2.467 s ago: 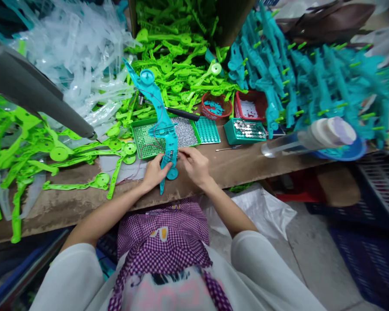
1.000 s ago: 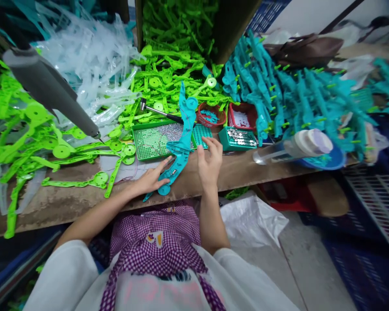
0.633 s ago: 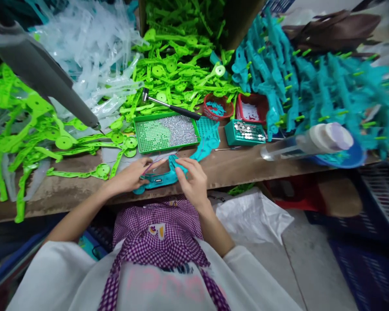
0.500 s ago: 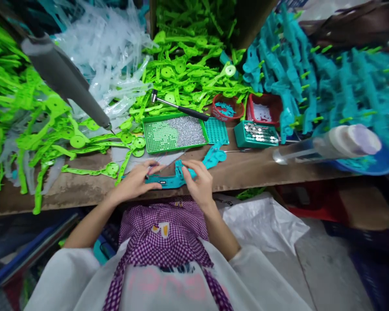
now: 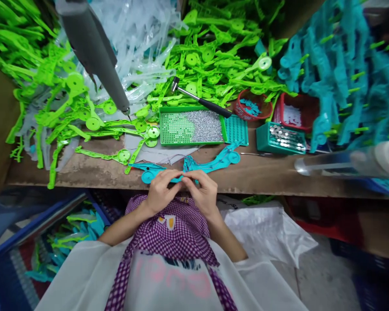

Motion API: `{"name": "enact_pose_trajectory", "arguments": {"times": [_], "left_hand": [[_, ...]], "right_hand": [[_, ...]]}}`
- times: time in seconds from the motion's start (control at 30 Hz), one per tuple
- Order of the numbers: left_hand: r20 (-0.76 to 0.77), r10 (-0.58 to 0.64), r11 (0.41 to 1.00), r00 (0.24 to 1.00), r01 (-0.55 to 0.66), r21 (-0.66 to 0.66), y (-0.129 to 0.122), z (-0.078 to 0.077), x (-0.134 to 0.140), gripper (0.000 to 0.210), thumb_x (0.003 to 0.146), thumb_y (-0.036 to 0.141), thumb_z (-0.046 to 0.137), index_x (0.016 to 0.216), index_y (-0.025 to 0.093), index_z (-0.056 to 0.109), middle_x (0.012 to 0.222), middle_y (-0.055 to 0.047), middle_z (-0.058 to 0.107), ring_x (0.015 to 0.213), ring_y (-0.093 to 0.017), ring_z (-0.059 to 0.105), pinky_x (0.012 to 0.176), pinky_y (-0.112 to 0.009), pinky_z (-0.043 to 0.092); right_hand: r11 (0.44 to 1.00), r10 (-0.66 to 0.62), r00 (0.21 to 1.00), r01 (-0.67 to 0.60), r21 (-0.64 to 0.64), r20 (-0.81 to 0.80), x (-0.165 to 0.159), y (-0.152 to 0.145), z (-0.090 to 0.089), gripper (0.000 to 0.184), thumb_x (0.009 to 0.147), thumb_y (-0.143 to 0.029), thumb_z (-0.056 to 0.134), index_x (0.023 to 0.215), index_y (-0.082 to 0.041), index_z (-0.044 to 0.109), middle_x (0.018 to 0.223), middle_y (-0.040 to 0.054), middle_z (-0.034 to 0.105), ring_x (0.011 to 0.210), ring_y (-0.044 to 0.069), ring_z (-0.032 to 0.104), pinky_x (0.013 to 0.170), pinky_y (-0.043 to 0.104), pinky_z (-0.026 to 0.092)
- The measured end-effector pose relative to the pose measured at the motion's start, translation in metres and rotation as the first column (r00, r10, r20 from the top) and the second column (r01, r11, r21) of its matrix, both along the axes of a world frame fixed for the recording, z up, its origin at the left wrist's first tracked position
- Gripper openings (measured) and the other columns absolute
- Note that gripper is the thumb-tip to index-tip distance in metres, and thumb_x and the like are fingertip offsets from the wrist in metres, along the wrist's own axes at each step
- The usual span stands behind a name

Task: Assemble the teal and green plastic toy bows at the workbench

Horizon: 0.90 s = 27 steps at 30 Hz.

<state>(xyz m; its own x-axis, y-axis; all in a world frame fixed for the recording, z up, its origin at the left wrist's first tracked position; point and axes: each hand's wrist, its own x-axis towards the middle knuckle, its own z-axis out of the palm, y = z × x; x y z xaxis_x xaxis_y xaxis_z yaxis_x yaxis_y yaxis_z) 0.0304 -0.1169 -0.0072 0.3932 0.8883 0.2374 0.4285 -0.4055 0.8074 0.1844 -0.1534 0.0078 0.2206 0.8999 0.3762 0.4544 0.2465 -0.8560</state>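
My left hand (image 5: 164, 191) and my right hand (image 5: 201, 192) meet at the table's front edge, thumbs and fingers pinched together. Whatever sits between the fingertips is too small or hidden to make out. Just behind them lie long teal plastic pieces: a curved arm (image 5: 215, 164) reaching to the right, and a part with a round end (image 5: 147, 176) on the left. My fingers cover the middle, so I cannot tell whether these are joined. Behind them is a green tray (image 5: 176, 143) of small silvery metal parts.
A grey electric screwdriver (image 5: 100, 60) hangs at the left. Around the back lie heaps of lime-green parts (image 5: 210, 65) and teal parts (image 5: 340, 77). A hammer (image 5: 202, 101), a red basket (image 5: 253, 113), a teal box (image 5: 280, 142) of metal discs and a clear bottle (image 5: 343, 164) stand rightward.
My hands have come together into a pinch; before, they were apart on the teal piece, my left at its left part, my right at an upright bit. The view has shifted too.
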Motion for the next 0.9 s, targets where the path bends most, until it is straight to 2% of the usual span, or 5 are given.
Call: {"name": "enact_pose_trajectory", "arguments": {"times": [0.27,0.43,0.53,0.67,0.9], "left_hand": [[0.170,-0.044,0.912,0.984,-0.030,0.410,-0.002,-0.009,0.010,0.009,0.090,0.018,0.063,0.096,0.020,0.069,0.085,-0.003,0.076,0.077,-0.014,0.072,0.076,-0.029,0.058],[0.125,-0.110,0.887,0.986,0.040,0.461,-0.008,-0.009,0.007,0.011,0.087,0.014,0.065,0.097,0.019,0.068,0.082,-0.003,0.075,0.073,-0.014,0.071,0.076,-0.030,0.057],[0.117,-0.111,0.883,0.987,0.043,0.468,-0.008,-0.007,0.005,0.011,0.087,0.016,0.065,0.097,0.020,0.066,0.083,-0.002,0.074,0.074,-0.014,0.071,0.077,-0.030,0.057],[0.009,-0.143,0.901,0.990,0.126,0.414,0.001,-0.006,-0.010,0.032,0.087,0.025,0.067,0.117,0.021,0.058,0.109,-0.009,0.071,0.101,-0.020,0.069,0.088,-0.035,0.054],[-0.427,0.138,0.962,0.894,-0.018,0.274,0.024,-0.022,-0.065,0.057,0.083,0.048,0.069,0.131,0.020,0.055,0.131,-0.018,0.059,0.125,-0.035,0.053,0.106,-0.051,0.033]], "right_hand": [[0.975,0.052,0.993,-0.074,-0.210,-0.105,0.008,-0.006,0.010,0.008,0.084,-0.028,0.068,0.085,-0.023,0.074,0.084,0.0018,0.077,0.077,0.016,0.071,0.074,0.029,0.058],[0.965,-0.025,0.989,-0.014,-0.262,-0.145,0.002,-0.023,0.005,0.009,0.085,-0.026,0.066,0.085,-0.023,0.074,0.082,0.0015,0.077,0.073,0.015,0.072,0.068,0.027,0.058],[0.982,-0.012,0.993,-0.010,-0.191,-0.114,-0.005,-0.024,0.006,0.009,0.086,-0.023,0.064,0.088,-0.023,0.073,0.083,0.0020,0.076,0.074,0.015,0.072,0.068,0.026,0.059],[1.000,-0.024,1.000,0.024,0.014,0.006,-0.009,-0.024,0.014,0.017,0.085,-0.015,0.062,0.096,-0.022,0.071,0.086,0.0031,0.076,0.078,0.014,0.071,0.072,0.027,0.059],[0.980,0.001,0.999,-0.010,0.199,0.045,0.000,-0.040,0.013,0.027,0.080,-0.007,0.061,0.101,-0.022,0.069,0.081,0.0036,0.074,0.072,0.014,0.069,0.065,0.026,0.058]]}}
